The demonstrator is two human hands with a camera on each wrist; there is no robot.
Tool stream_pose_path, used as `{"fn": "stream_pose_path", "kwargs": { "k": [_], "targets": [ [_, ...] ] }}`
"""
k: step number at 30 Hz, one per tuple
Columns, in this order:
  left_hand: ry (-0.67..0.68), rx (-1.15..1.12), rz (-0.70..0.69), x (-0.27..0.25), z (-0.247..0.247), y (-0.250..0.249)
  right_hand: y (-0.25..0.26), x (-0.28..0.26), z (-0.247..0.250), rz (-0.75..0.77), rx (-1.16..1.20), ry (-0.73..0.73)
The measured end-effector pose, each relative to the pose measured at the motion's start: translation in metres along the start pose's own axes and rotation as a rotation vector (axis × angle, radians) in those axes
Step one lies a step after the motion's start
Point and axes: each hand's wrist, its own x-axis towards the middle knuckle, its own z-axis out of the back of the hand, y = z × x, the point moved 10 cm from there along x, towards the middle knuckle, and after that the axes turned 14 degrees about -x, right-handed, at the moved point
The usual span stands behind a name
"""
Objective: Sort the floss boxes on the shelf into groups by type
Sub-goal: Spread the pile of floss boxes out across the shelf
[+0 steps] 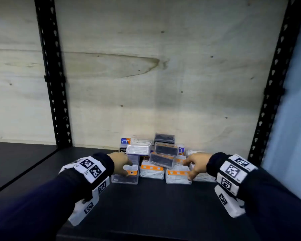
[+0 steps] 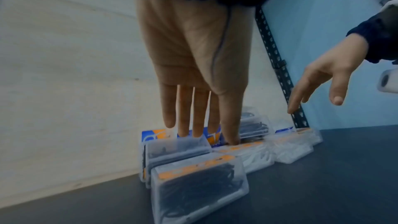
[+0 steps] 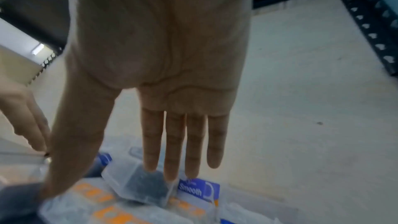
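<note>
A pile of floss boxes [image 1: 153,159] sits at the back middle of the dark shelf [image 1: 146,206]. Clear boxes with orange labels hold white picks [image 1: 151,171] or dark picks [image 1: 163,160], and blue-and-orange cartons [image 1: 125,141] stand behind. My left hand [image 1: 129,168] reaches over the leftmost clear box [image 1: 125,176] with straight fingers; its thumb tip [image 2: 232,140] touches down between boxes. My right hand [image 1: 188,171] is spread at the pile's right side, its fingers [image 3: 174,159] above a tilted dark-pick box [image 3: 140,186] beside a blue "Smooth" carton [image 3: 198,190]. Neither hand holds anything.
Black perforated uprights [image 1: 56,84] [image 1: 274,84] frame the bay, with a plywood back panel [image 1: 163,66] close behind the pile. A blue wall [image 1: 294,119] lies to the right. Bare shelf surface stretches left, right and in front of the boxes.
</note>
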Motion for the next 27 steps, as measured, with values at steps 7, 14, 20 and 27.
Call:
{"fn": "stream_pose_path", "kwargs": {
  "k": [7, 14, 20, 27],
  "targets": [
    [0.071, 0.047, -0.011, 0.019, -0.008, 0.001, -0.007, 0.039, -0.023, -0.041, -0.129, 0.136],
    [0.081, 0.001, -0.001, 0.027, -0.004, 0.012, 0.005, 0.06, -0.028, -0.012, -0.167, 0.135],
    [0.172, 0.104, -0.051, 0.032, -0.012, 0.006, 0.015, 0.069, -0.028, 0.022, -0.205, 0.113],
    [0.196, -0.041, -0.097, 0.03, -0.01, 0.015, 0.003, 0.063, -0.03, 0.071, -0.161, 0.208]
  ]
}}
